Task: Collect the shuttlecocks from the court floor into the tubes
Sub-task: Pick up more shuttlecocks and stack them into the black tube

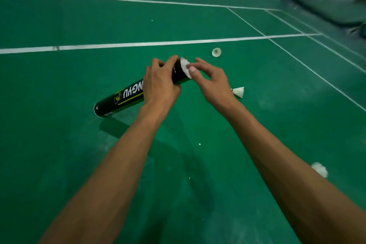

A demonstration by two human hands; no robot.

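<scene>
My left hand [160,83] grips a black shuttlecock tube [120,98] near its open end, holding it tilted above the green court floor. White feathers of a shuttlecock [185,67] fill the tube's mouth. My right hand [212,81] is at that mouth, thumb pressing on the feathers, its other fingers loosely curled. Three loose white shuttlecocks lie on the floor: one [216,52] beyond the tube, one [238,91] just right of my right wrist, and one [319,169] close by at the right, partly behind my right forearm.
White court lines [138,44] cross the green floor ahead and run off to the right. Dark blurred equipment and a net post base [324,6] stand at the far right. Small white feather scraps [199,144] dot the floor.
</scene>
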